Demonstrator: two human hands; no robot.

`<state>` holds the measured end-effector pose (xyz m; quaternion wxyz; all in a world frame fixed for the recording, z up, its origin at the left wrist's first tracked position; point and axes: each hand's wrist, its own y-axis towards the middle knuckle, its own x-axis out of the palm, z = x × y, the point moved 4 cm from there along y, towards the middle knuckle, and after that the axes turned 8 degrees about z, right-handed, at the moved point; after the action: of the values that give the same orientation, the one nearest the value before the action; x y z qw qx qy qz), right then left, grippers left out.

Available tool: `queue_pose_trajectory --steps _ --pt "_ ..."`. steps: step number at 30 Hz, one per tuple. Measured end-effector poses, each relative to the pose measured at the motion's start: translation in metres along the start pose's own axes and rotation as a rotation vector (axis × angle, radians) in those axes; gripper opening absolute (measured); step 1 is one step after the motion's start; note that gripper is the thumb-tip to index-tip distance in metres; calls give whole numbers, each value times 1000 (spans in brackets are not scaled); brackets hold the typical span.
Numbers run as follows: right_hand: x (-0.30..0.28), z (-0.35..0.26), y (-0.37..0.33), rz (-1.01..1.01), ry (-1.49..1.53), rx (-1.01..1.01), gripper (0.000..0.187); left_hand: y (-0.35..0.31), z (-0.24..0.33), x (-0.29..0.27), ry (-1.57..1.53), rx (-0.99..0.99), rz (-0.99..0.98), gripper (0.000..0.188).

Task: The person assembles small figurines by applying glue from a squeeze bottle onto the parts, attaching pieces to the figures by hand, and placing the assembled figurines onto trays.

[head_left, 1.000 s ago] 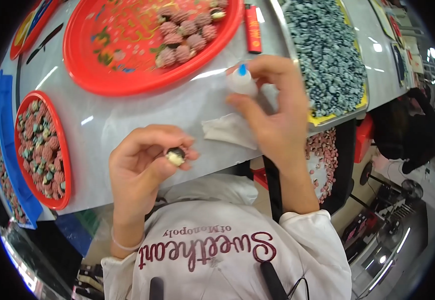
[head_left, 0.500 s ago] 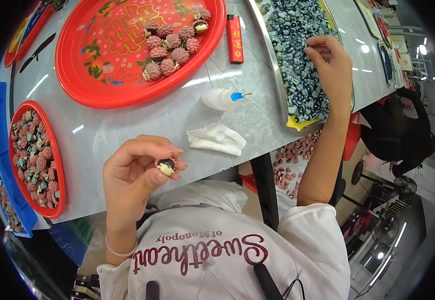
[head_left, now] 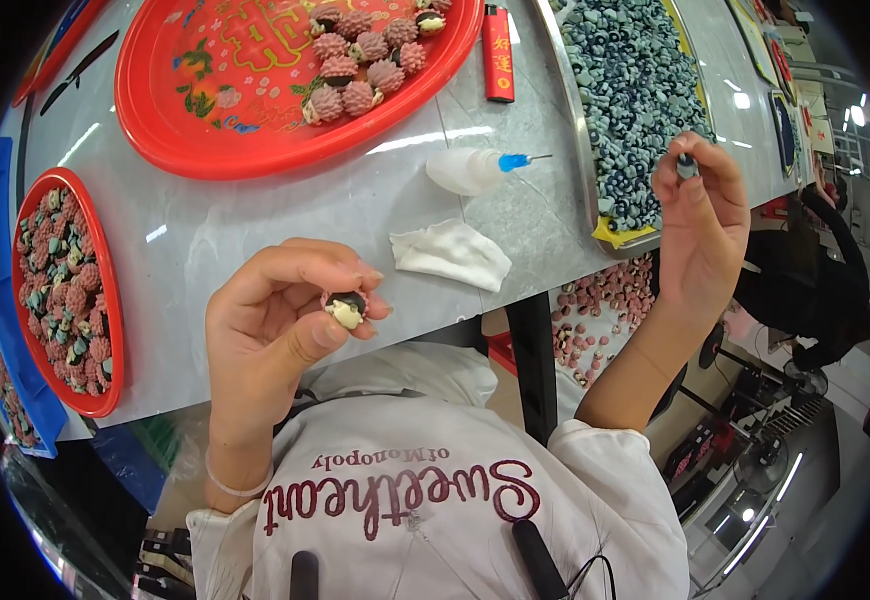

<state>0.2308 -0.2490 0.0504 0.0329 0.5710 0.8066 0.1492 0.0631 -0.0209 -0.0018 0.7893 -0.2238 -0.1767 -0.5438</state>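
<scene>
My left hand [head_left: 265,325] pinches a small bumpy pink ball-shaped piece [head_left: 347,308] between thumb and fingers, its dark and cream side facing up. My right hand [head_left: 707,225] holds a tiny grey-blue and dark piece [head_left: 687,166] in its fingertips. That hand is just off the near right corner of a metal-rimmed tray [head_left: 577,120] heaped with similar small grey-green and dark pieces [head_left: 630,110]. Between the hands lie a crumpled white cloth [head_left: 450,253] and a squeeze bottle [head_left: 465,172] with a blue needle tip.
A large red round tray [head_left: 180,135] holds several pink bumpy pieces [head_left: 385,75]. Beside it lies a red lighter [head_left: 498,60]. At left are a smaller red tray [head_left: 113,390] of mixed pieces, a blue tray [head_left: 3,230] and a knife [head_left: 80,70]. Pink pieces [head_left: 590,330] lie below the table edge.
My right hand has come away from the heap of grey-green pieces, back toward me and to the right, with one piece now in its fingertips. My left hand keeps its hold.
</scene>
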Motion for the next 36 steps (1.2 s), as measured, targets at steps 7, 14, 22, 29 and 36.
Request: queue_pose_trajectory --steps 7,14,22,29,36 --pt "21 14 -23 -25 269 189 18 0 0 -2 -28 20 -31 25" --pt "60 14 -37 -113 347 356 19 -1 -2 -3 -61 -15 -41 26" --pt "123 11 -55 -272 -70 -13 28 -1 -2 -2 -35 -60 62 38" --pt "132 7 -57 -301 -175 -186 20 -2 -3 -4 -26 -30 58 39" --pt "137 1 -60 -303 -337 -385 19 -3 -1 -4 -16 -30 42 35"
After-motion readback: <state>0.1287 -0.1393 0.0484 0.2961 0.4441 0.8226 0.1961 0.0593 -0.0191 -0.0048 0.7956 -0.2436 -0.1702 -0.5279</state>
